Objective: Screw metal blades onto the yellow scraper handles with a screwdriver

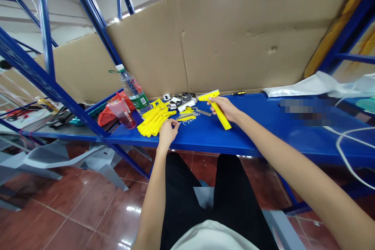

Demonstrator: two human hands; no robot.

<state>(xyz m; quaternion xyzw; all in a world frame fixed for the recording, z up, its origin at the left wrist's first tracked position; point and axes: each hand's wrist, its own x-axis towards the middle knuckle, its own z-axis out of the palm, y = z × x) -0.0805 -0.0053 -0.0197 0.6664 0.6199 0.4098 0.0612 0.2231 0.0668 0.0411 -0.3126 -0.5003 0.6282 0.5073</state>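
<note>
A yellow scraper (222,115) with a long handle and a wide head is in my right hand (225,108), fingers wrapped near its neck, raised above the blue table. My left hand (169,133) is low at the table, thumb and fingertips pinched together; what they hold, if anything, is too small to make out. Just beyond it lies a pile of yellow scraper handles (154,120). Small white bits (187,122), perhaps screws, are scattered right of my left fingertips. Behind them are flat metal blades (204,113) and yellow pieces (187,117).
Small black and white boxes (184,104) stand near the cardboard wall (216,47). To the left are a water bottle (134,90) and a plastic cup (124,117) with dark red drink. A yellow-black screwdriver (239,93) lies behind my right hand. A white cable (342,152) crosses the blue table (263,125).
</note>
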